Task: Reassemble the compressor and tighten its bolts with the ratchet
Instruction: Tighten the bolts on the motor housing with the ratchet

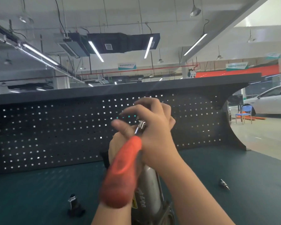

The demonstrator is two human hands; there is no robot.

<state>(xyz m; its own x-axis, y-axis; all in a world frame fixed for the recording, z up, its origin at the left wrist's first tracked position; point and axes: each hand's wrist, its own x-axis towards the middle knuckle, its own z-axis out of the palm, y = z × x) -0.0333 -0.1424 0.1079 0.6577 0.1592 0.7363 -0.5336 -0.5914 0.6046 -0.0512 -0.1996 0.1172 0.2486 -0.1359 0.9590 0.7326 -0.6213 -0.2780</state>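
Left hand (120, 143) behind orange ratchet (122, 172) handle, grip hidden, cannot tell. Right hand (154, 132) curled round ratchet head, above compressor (149, 192).

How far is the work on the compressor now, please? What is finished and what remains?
Done: the compressor stands upright on the green bench, seemingly in one piece. In hand: both hands work at its top; the right hand is on the ratchet head, the left hand beside it, partly hidden. Left: two small loose parts lie on the bench; bolt tightness cannot be seen.
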